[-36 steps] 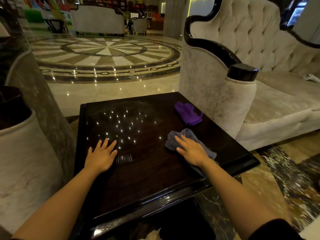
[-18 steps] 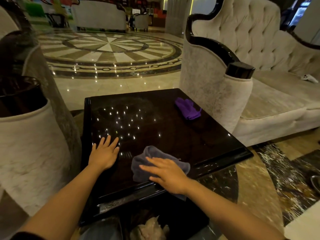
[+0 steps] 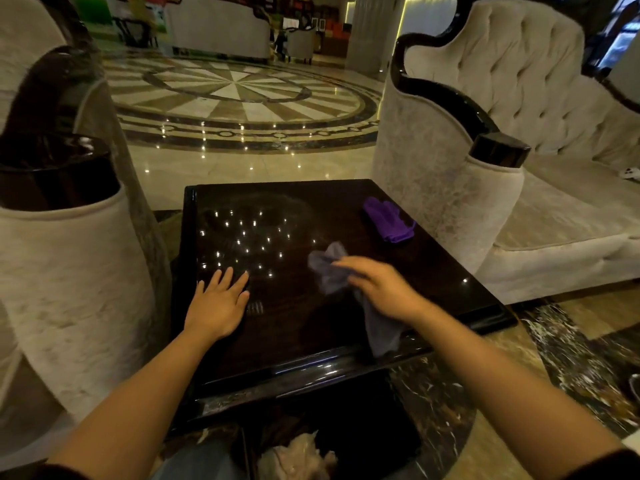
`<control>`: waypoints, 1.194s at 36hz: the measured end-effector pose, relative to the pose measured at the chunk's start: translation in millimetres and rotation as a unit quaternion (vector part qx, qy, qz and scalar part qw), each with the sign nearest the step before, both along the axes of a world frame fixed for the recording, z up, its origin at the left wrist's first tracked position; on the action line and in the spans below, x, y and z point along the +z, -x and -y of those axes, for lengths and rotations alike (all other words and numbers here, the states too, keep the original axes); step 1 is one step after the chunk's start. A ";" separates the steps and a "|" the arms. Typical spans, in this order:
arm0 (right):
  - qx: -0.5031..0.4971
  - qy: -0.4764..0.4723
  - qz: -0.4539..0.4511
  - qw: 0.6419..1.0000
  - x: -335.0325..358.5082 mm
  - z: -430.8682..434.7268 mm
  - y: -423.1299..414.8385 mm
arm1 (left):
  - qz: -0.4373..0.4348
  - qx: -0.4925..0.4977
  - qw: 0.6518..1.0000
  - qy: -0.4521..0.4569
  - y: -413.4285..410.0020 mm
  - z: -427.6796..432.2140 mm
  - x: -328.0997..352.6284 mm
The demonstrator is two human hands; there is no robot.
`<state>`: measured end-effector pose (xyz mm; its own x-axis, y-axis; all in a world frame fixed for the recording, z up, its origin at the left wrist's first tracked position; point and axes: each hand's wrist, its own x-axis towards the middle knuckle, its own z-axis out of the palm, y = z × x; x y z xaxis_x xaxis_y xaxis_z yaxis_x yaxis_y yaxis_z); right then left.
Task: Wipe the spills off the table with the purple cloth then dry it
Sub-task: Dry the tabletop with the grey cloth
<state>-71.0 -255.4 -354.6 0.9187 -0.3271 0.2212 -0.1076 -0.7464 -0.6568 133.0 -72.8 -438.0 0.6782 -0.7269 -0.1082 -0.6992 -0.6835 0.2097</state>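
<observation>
A dark glossy square table (image 3: 277, 341) stands in front of me, dotted with reflected ceiling lights. The purple cloth (image 3: 389, 220) lies crumpled near the table's far right edge, with no hand on it. My right hand (image 3: 381, 289) presses down on a grey-blue cloth (image 3: 329, 268) in the middle right of the tabletop; the cloth trails back under my wrist toward the near edge. Flat on the tabletop at the near left lies my left hand (image 3: 218, 303), fingers spread and holding nothing.
A cream tufted sofa (image 3: 519, 161) with a black-capped armrest stands close on the right. Another cream armrest (image 3: 65, 271) crowds the table's left side. A dark bin with crumpled tissue (image 3: 298, 455) sits below the near edge. Polished marble floor lies beyond.
My right hand slid the grey-blue cloth from the right edge to the near middle, then back up toward the centre right. My left hand stayed planted.
</observation>
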 end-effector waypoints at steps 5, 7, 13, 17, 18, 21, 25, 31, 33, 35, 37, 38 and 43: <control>-0.059 0.088 -0.035 0.994 4.6 64.5 -30.5 | 0.006 -0.001 1.000 -0.003 -2.0 0.7 -0.7; -0.101 0.092 -0.042 0.990 -0.6 84.9 -41.6 | 0.009 -0.004 1.000 -0.004 -2.3 1.7 -0.5; -0.183 0.061 -0.198 0.961 -45.9 122.9 -68.3 | 0.013 -0.006 1.000 0.005 -2.4 1.9 -3.3; -0.234 0.093 -0.264 0.931 -76.9 128.8 -73.3 | 0.014 -0.003 1.000 0.004 -3.3 3.5 -5.7; -0.238 0.094 -0.263 0.930 -77.9 128.4 -75.5 | 0.015 -0.003 1.000 0.005 -3.0 4.0 -6.1; -0.238 0.090 -0.268 0.929 -76.2 126.2 -82.1 | 0.020 -0.005 1.000 0.007 -3.1 4.5 -6.4; -0.202 0.096 -0.267 0.938 -75.5 116.2 -92.4 | 0.028 -0.005 1.000 0.006 -2.2 5.2 -7.3; -0.100 0.124 -0.221 0.962 -72.2 72.0 -106.8 | 0.027 -0.006 1.000 0.000 -0.7 4.4 -6.4; -0.069 0.119 -0.221 0.966 -69.1 55.6 -106.0 | 0.029 -0.006 1.000 0.001 -0.4 3.9 -6.5; -0.040 0.120 -0.219 0.967 -65.9 38.3 -101.7 | 0.030 -0.006 1.000 0.000 -0.4 3.6 -6.9; -0.007 0.140 -0.210 0.968 -64.3 17.9 -95.6 | 0.028 -0.007 1.000 -0.003 -0.7 3.7 -7.9; 0.010 0.147 -0.205 0.968 -64.2 7.6 -92.2 | 0.027 -0.008 1.000 -0.005 -0.7 3.7 -8.1; 0.078 0.157 -0.185 0.967 -65.1 -31.8 -71.9 | 0.030 -0.010 0.999 -0.020 -0.8 3.0 -5.6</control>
